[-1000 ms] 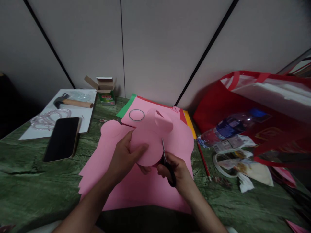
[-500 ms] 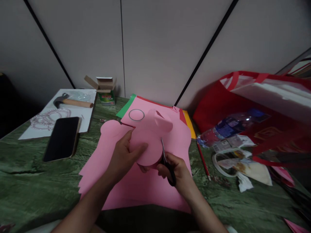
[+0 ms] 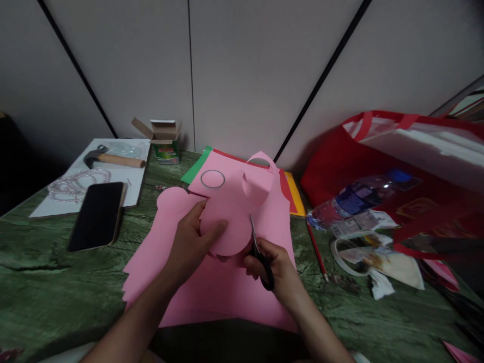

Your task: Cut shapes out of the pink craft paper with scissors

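Note:
My left hand (image 3: 196,234) pinches a round piece of pink paper (image 3: 227,229), thumb on top and the other fingers mostly hidden beneath. Closed around the black handles of a pair of scissors (image 3: 262,262) is my right hand (image 3: 276,267). The blades point away from me at the right edge of the round piece. A curled pink strip (image 3: 260,186) rises behind the blades, joined to the piece as far as I can see. Under both hands lie several pink paper sheets (image 3: 223,297) with cut, uneven edges.
A hammer (image 3: 121,160), clear beads and a phone (image 3: 97,217) lie left, near an open green box (image 3: 166,151). Right are a red pencil (image 3: 316,252), a tape roll (image 3: 348,257), a plastic bottle (image 3: 355,199) and a red bag (image 3: 333,151). A pale wall stands behind.
The pink strip has lifted into a taller loop beyond the scissors. The round piece has shifted slightly left and turned a little; both hands stay nearly in place.

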The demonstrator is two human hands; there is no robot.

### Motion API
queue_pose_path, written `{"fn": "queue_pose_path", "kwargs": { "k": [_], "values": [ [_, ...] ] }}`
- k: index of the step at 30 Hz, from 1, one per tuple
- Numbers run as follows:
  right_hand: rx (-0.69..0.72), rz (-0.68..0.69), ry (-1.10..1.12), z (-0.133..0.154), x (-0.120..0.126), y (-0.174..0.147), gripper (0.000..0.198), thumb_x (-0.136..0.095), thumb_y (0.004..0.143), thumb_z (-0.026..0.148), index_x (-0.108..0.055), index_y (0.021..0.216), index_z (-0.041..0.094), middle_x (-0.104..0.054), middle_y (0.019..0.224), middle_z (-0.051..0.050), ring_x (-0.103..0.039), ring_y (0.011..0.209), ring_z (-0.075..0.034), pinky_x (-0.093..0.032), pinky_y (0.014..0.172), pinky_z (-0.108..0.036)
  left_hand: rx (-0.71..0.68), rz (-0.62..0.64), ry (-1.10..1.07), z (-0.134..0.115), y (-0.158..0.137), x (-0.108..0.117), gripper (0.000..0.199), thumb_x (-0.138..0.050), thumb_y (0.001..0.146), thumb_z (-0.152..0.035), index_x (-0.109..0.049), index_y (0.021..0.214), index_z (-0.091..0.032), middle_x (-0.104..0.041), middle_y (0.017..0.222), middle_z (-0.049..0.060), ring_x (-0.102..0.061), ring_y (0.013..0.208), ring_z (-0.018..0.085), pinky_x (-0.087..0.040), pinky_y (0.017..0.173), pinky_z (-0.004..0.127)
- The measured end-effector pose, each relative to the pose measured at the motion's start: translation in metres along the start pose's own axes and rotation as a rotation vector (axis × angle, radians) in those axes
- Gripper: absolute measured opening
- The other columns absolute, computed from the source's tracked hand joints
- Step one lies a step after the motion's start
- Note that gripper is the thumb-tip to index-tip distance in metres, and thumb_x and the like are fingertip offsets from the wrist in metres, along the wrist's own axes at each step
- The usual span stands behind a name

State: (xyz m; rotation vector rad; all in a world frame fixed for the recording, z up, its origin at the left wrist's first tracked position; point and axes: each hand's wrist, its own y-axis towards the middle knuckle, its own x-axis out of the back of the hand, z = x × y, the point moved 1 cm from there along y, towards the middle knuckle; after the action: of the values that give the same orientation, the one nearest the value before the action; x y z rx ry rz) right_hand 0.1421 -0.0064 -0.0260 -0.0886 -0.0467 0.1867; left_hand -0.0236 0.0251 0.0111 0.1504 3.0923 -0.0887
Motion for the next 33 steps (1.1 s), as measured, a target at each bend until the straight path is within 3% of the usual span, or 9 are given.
{"fn": "queue_pose_path", "kwargs": {
  "k": [14,33],
  "values": [
    [0.032,-0.006,0.057,0.0021,0.0003,0.0008,0.029,-0.073,0.067,0.039,-0.052,0.068,0.018,-0.044,0.060,0.005,-0.039,0.054,-0.010,-0.033,0.050,-0.023,0.031,0.091,0.028,-0.0037,-0.0035,-0.0019,0.026,-0.060,0.077,-0.034,-0.050,0.093,-0.015,-0.061,0.047,-0.005,-0.058,0.031,0.016,-0.048,0.027,0.021],
    [0.052,0.022,0.007,0.0009,0.0008,-0.0001,0.030,-0.067,0.072,0.041,-0.047,0.068,0.020,-0.039,0.061,0.006,-0.034,0.056,-0.011,-0.028,0.052,-0.025,0.048,0.139,0.003,-0.0063,-0.0056,-0.0027,0.018,-0.058,0.080,-0.029,-0.049,0.091,-0.017,-0.059,0.042,-0.005,-0.057,0.029,0.016,-0.047,0.026,0.020]
  ]
}}
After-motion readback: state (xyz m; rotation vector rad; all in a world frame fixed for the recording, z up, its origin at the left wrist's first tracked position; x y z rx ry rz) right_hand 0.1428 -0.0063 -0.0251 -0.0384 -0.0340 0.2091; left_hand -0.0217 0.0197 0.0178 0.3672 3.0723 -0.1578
